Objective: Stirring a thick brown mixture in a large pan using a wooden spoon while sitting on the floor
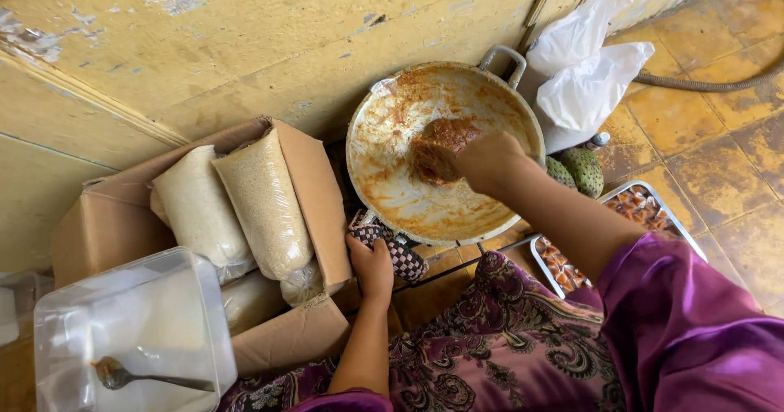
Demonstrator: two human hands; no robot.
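At far left, a clear plastic tub (139, 314) held a metal spoon (122, 374). Beside it, an open cardboard box (314, 183) carried two soft, grainy pale sacks (237, 204). Your left hand (373, 267) was closed on a checkered cloth (402, 253) at the rim of the wide metal pan (384, 146). Your right hand (488, 160) rested in the pan against a brown paste lump (439, 142); its grip could not be determined. White plastic bags (584, 69) stood at right.
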